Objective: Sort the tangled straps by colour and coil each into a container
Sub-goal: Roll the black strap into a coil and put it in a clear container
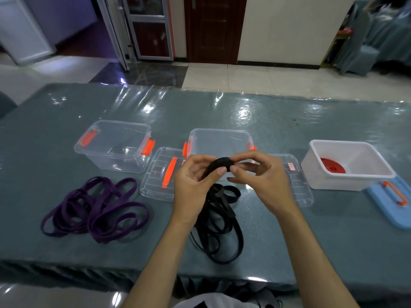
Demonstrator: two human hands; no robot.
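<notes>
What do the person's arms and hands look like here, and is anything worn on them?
Both forearms are bare up to the frame edge: no sleeves, gloves, watch or rings visible. The left hand and right hand show short, unpainted fingernails.

Long table (289, 121) under grey-green cloth and glossy clear plastic, standing on pale polished floor tiles (233, 76) with a dark marble patch (153, 73), backed by a cream wall (289, 27) with dark skirting, a dark wooden door (213, 27), a glazed metal-framed door (149, 27), and teal-draped furniture (378, 41) far right.
</notes>
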